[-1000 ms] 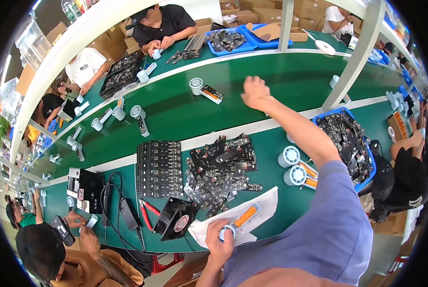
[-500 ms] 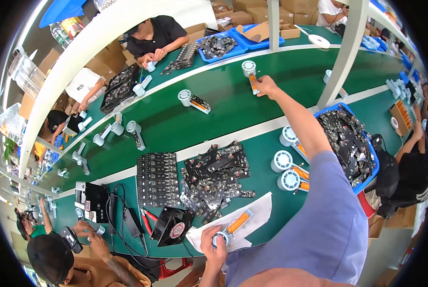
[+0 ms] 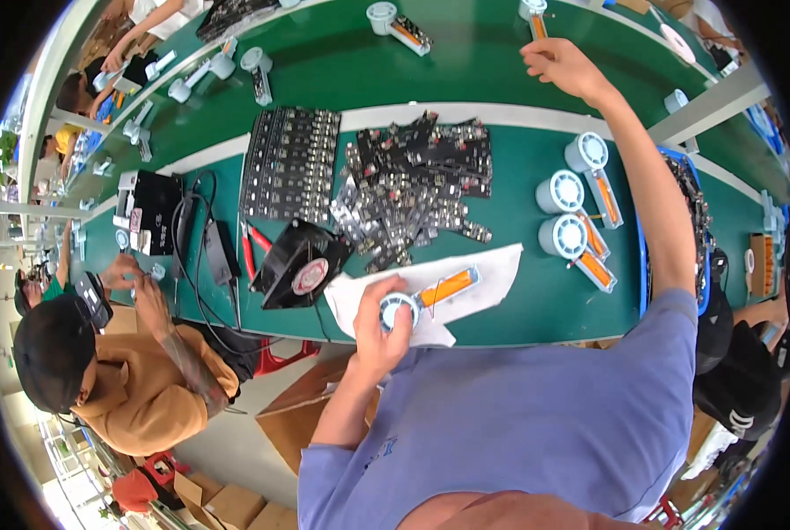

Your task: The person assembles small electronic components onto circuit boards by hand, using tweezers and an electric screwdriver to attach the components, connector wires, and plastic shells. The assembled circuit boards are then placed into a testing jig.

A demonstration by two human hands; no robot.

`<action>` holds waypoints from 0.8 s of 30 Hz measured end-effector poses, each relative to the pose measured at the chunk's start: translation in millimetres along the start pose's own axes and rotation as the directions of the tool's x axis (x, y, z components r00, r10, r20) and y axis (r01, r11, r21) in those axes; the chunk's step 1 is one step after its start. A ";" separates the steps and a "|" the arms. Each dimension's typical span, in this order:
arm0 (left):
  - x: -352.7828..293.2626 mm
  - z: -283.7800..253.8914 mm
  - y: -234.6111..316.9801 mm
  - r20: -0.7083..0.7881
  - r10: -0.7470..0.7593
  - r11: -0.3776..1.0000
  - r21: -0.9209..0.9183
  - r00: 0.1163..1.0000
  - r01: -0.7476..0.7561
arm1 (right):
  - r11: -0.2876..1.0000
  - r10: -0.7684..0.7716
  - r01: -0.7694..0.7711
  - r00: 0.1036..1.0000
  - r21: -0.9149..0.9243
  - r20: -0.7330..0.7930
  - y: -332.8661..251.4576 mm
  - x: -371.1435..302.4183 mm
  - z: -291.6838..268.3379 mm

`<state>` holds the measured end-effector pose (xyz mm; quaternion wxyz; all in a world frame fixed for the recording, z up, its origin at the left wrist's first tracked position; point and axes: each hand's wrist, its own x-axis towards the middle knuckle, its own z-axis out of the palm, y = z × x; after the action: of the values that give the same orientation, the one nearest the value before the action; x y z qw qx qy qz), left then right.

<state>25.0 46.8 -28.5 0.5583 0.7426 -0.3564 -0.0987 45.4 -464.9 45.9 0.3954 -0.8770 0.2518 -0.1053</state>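
Observation:
A light-blue handheld fan with a round head and an orange strip in its exposed handle is in my left hand. My fingers wrap the head above a white sheet. My right hand reaches out over the green conveyor belt, fingers loosely bent and apart, nothing in them. Just beyond its fingertips lies another such fan. Near my right forearm, several more fans rest on the green table.
Circuit boards stand in rows beside a loose heap. A black blower fan, red-handled pliers and cables lie left. A blue bin of boards sits right. A co-worker in a cap works at the left.
The view has shifted, so the table sits higher in the picture. My right hand has come away from the fan on the belt. My left hand keeps its fan.

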 end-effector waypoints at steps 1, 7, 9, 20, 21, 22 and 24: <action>-0.6 2.3 4.0 -0.012 -0.024 1.000 -0.007 1.000 0.024 | 0.999 -0.029 0.035 0.989 -0.038 0.147 -32.4 -24.8 5.8; 5.4 -5.4 11.1 -0.050 0.320 0.916 0.270 0.946 -0.295 | 0.849 -0.379 0.497 0.810 -0.182 0.447 -110.4 -149.4 46.6; 7.8 -6.9 18.8 -0.001 0.327 0.902 0.299 0.945 -0.312 | 0.854 -0.394 0.501 0.800 -0.142 0.452 -118.3 -170.2 61.8; 22.5 9.7 47.8 0.187 0.219 0.890 0.364 0.958 -0.274 | 0.863 -0.479 0.500 0.855 -0.070 0.199 -104.0 -169.5 156.4; 21.8 10.1 46.6 0.186 0.221 0.889 0.365 0.957 -0.276 | 0.862 -0.481 0.502 0.854 -0.071 0.198 -100.9 -169.3 163.5; 20.4 10.9 41.9 0.168 0.198 0.905 0.347 0.966 -0.246 | 0.829 -0.533 0.554 0.824 -0.076 0.191 -100.5 -169.0 170.1; 18.6 11.4 37.5 0.150 0.176 0.920 0.328 0.973 -0.217 | 0.822 -0.532 0.565 0.808 -0.075 0.252 -101.7 -171.4 175.3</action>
<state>16.5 21.6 5.9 0.4061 0.7816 -0.4730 -0.0223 3.2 -205.6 7.7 0.3081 -0.9448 -0.0509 -0.0990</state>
